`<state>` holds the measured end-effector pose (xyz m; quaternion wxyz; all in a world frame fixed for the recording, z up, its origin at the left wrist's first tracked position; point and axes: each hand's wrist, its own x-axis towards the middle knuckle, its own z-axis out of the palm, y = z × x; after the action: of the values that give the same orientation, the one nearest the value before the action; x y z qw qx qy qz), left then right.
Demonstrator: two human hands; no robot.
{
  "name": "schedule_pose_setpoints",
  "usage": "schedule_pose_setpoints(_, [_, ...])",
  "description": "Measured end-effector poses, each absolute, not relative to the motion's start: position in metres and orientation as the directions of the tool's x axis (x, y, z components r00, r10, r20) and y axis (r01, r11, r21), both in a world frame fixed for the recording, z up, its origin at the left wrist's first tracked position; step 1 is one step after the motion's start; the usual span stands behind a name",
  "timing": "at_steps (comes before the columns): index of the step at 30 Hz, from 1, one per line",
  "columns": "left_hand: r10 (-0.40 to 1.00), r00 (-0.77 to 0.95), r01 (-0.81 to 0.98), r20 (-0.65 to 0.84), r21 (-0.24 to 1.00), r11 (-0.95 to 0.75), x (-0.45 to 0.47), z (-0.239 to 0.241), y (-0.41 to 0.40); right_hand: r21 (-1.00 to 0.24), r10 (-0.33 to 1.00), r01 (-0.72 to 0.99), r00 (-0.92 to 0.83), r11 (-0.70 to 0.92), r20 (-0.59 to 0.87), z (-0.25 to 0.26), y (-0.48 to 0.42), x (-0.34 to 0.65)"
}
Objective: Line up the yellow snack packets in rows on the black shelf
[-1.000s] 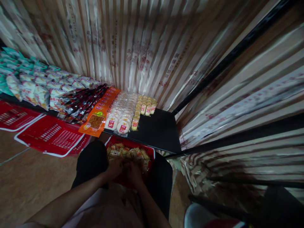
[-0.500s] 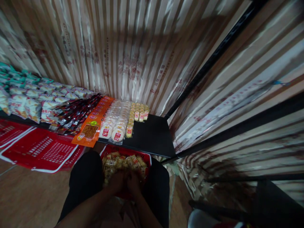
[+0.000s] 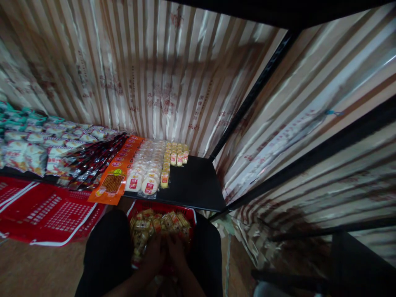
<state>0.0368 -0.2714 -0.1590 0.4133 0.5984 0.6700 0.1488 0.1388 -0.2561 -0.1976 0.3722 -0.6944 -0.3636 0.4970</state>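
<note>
- Hands: left hand (image 3: pixel 154 256) and right hand (image 3: pixel 177 252) side by side, buried in yellow snack packets (image 3: pixel 161 225); grip cannot be told, too dim
- Packets fill red basket (image 3: pixel 189 213) between knees; black shelf (image 3: pixel 194 185) just beyond

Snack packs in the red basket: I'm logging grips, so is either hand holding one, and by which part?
Cannot be told. Both the left hand and right hand are down among the snack packs in the basket, fingers dark and blurred.
</note>
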Motion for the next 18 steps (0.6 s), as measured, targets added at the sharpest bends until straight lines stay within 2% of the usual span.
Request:
schedule_pose_setpoints(5, [0.984, 0.024, 0.590, -0.174, 0.798, 0.127, 0.033, -0.143, -0.272, -0.922, 0.892, -0.086, 0.233, -0.378, -0.387, -0.162, -0.252, 0.137])
schedule_pose_setpoints(8, [1.000, 0.029, 0.536, -0.006, 0.844, -0.011, 0.031, -0.122, -0.268, -0.910, 0.912, -0.225, 0.143, -0.348, -0.384, -0.133, -0.248, 0.134])
schedule_pose_setpoints(11, [0.992, 0.046, 0.487, 0.119, 0.864, -0.127, 0.030, -0.097, -0.264, -0.897, 0.928, -0.353, 0.160, -0.265, -0.337, -0.109, -0.243, 0.131])
schedule_pose_setpoints(15, [0.984, -0.002, 0.408, 0.176, 0.899, -0.159, 0.031, -0.073, -0.260, -0.882, 0.926, -0.421, 0.200, -0.213, -0.319, -0.093, -0.237, 0.132])
schedule_pose_setpoints(18, [0.990, -0.095, 0.315, 0.102, 0.947, -0.068, 0.035, -0.065, -0.258, -0.873, 0.929, -0.452, 0.208, -0.185, -0.305, -0.086, -0.235, 0.136])
